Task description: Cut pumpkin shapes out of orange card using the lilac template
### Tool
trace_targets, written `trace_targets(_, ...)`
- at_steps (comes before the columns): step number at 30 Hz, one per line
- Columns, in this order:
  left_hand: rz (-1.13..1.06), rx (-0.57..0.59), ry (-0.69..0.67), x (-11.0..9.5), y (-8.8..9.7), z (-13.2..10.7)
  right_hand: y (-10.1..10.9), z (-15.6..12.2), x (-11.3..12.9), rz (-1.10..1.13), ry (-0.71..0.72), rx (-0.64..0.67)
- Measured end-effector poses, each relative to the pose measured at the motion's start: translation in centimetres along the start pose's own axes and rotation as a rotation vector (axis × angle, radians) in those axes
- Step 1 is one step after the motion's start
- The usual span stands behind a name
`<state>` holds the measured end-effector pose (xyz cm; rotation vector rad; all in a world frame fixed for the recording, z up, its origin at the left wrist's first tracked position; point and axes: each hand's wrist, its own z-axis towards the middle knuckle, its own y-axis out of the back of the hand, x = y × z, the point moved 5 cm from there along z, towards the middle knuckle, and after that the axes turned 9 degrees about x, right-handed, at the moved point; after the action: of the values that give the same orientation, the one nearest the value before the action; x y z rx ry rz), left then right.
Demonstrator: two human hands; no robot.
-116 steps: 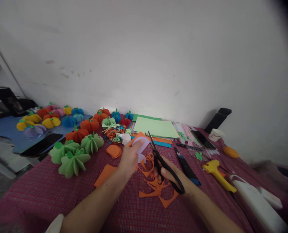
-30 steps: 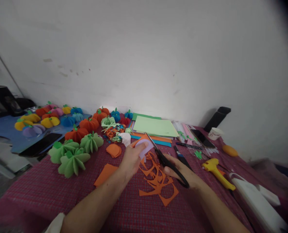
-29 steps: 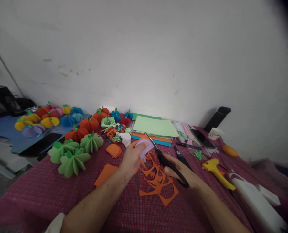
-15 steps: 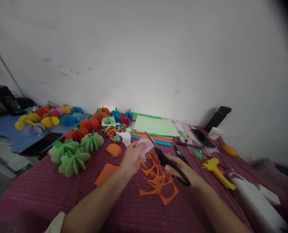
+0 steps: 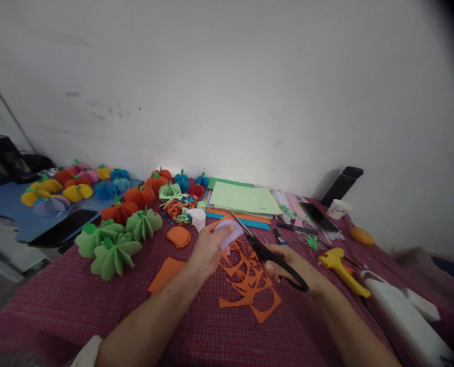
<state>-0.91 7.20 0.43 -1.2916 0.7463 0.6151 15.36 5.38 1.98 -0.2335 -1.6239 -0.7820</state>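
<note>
Between the thumb and fingers of my left hand [image 5: 208,250] is a lilac paper piece [image 5: 230,231] laid over orange paper [image 5: 219,223]. My right hand [image 5: 293,267] grips black-handled scissors [image 5: 265,253], whose blades point up and left at the papers' right edge. Below both hands lies a heap of curved orange paper offcuts [image 5: 249,285]. Left of my left hand rest a small stack of rounded orange cutouts [image 5: 179,236] and some orange paper squares [image 5: 166,274].
Green paper pumpkins [image 5: 115,253] and other coloured ones stand at left. Behind my hands are stacked paper sheets [image 5: 245,198] and a pile of shredded scraps [image 5: 179,208]. To the right lie a yellow glue gun [image 5: 343,272], a paper cup [image 5: 338,209] and a phone [image 5: 318,216].
My right hand and the scissors' handles have shifted slightly right. The left hand still holds the papers in nearly the same place.
</note>
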Motion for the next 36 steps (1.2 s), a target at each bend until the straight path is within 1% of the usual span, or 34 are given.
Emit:
trace_targets(5,0.010,0.021,-0.002,0.1,-0.2,0.0,0.7,-0.5,0.5,-0.081,-0.044,0.005)
trace_targets(11,0.022,0.061,-0.001,0.2,-0.3,0.0,1.4,-1.0,-0.1,-0.112,-0.099,0.047)
trace_targets(18,0.115,0.048,0.014,0.4,0.0,0.0,2.0,-1.8,-0.3,-0.125,-0.131,0.054)
trace_targets(21,0.144,0.052,0.031,0.3,0.0,0.0,1.8,-1.8,0.0,-0.122,-0.109,0.087)
trace_targets(26,0.113,0.097,0.046,0.0,-0.6,-0.1,1.0,-1.4,0.9,-0.066,-0.054,0.154)
trace_targets(31,0.132,0.066,0.083,0.1,-0.7,-0.4,0.7,-1.5,1.0,-0.050,-0.029,0.174)
trace_targets(36,0.182,0.055,0.122,0.3,-0.8,-0.5,0.6,-1.8,0.6,-0.067,-0.043,0.161)
